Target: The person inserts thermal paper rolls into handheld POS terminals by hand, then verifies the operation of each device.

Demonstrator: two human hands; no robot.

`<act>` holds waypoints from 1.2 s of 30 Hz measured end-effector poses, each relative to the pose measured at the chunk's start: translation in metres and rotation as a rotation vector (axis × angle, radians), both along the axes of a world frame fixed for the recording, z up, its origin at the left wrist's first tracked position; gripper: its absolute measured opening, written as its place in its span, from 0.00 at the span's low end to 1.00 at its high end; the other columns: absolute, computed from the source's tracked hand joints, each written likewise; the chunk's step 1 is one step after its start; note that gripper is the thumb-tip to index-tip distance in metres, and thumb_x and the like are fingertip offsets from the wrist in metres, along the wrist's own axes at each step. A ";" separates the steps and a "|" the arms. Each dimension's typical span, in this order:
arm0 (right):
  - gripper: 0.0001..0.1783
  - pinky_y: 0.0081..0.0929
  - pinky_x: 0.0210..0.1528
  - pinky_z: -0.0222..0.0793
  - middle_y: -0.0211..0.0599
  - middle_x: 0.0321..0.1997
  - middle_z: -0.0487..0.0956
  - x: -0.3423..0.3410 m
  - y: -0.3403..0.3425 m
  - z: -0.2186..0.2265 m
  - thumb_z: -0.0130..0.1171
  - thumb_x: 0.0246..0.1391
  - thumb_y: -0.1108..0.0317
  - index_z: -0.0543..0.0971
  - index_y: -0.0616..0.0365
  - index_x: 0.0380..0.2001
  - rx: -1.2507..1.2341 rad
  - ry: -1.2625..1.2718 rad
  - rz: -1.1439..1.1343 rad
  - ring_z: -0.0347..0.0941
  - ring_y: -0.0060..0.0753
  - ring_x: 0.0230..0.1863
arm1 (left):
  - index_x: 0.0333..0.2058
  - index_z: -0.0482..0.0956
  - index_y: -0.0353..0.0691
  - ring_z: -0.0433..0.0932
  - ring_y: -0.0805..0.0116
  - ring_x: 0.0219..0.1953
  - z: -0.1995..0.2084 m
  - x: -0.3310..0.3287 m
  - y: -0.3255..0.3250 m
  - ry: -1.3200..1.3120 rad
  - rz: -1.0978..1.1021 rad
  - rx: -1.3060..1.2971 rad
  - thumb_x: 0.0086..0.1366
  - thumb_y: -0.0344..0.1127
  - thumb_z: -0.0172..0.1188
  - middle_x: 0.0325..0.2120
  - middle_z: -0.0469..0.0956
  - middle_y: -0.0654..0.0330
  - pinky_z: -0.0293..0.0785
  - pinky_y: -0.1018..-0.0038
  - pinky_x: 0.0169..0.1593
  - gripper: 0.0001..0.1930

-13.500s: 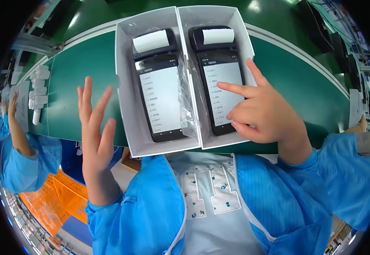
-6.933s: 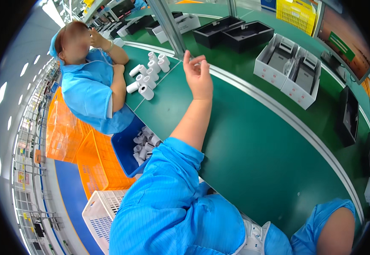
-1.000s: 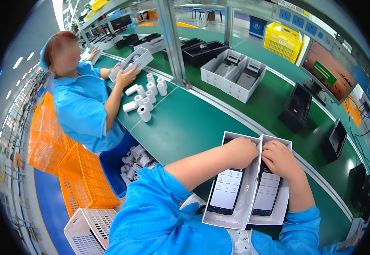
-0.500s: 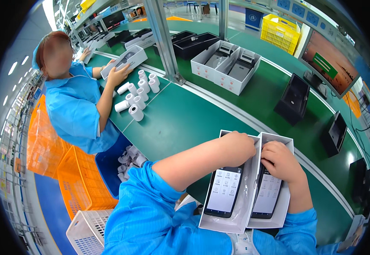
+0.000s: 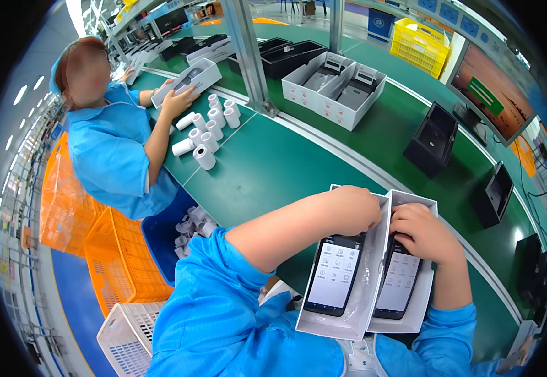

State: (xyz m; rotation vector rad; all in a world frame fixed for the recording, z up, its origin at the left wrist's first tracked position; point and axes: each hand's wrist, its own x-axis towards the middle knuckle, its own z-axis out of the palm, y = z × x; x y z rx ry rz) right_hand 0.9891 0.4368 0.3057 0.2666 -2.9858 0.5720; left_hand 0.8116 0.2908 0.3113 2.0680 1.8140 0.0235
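Two open white boxes lie side by side before me, a left box [image 5: 366,301] and a right box [image 5: 422,301]. Each holds a black handheld device with a lit icon screen, a left device [image 5: 332,276] and a right device [image 5: 399,283]. Clear plastic film [image 5: 360,295] lies beside the left device. My left hand [image 5: 354,210] is curled down into the far end of the left box, its fingertips hidden. At the top of the right device, my right hand [image 5: 423,234] has bent, closed fingers inside the right box; what they grip is hidden.
Several white paper rolls [image 5: 205,133] stand on the green table [image 5: 254,169], near a co-worker [image 5: 110,144] holding a white box [image 5: 189,81]. Past the metal rail are white boxes [image 5: 334,94], a black box [image 5: 433,138] and a monitor [image 5: 490,91]. Crates [image 5: 119,257] stand at left.
The view has shifted slightly. My right hand has moved a little at the top of the right device, its fingers more bent; my left hand stays in the left box.
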 end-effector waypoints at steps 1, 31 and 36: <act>0.10 0.38 0.58 0.62 0.32 0.40 0.78 0.000 0.003 0.004 0.63 0.45 0.73 0.81 0.54 0.34 0.038 -0.055 0.029 0.71 0.40 0.51 | 0.40 0.85 0.46 0.78 0.56 0.46 0.002 0.002 0.002 0.000 0.009 -0.032 0.59 0.32 0.60 0.39 0.79 0.58 0.76 0.61 0.46 0.11; 0.14 0.45 0.70 0.54 0.29 0.44 0.80 -0.014 -0.012 0.033 0.55 0.45 0.77 0.85 0.51 0.34 0.375 -0.263 0.068 0.72 0.35 0.53 | 0.37 0.85 0.47 0.82 0.57 0.40 0.005 0.012 0.014 0.096 -0.023 -0.081 0.57 0.29 0.59 0.37 0.82 0.60 0.77 0.64 0.43 0.10; 0.11 0.39 0.45 0.72 0.35 0.38 0.81 -0.003 -0.010 0.020 0.56 0.43 0.75 0.84 0.52 0.30 0.367 -0.242 0.070 0.78 0.39 0.41 | 0.38 0.84 0.44 0.81 0.54 0.43 0.013 0.028 0.005 0.120 0.006 -0.105 0.54 0.30 0.61 0.44 0.80 0.54 0.76 0.62 0.45 0.11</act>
